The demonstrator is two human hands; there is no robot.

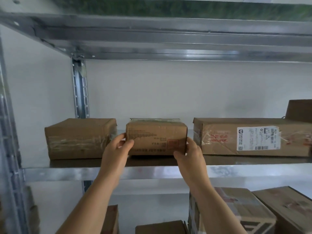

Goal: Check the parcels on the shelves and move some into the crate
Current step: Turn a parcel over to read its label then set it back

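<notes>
Parcels (79, 138): three, perhaps a fourth (299, 110); middle parcel (156, 136) between left hand (116, 152), right hand (190, 157)

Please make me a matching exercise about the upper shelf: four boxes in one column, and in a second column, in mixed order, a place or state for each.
Column 1
1. middle box
2. long box
3. left box
4. dark box

Column 2
A. carries a white label
B. nearest the metal post, untouched
C. far right, its top reaches highest
D. gripped by the left hand and the right hand

Pairs: 1-D, 2-A, 3-B, 4-C
</notes>
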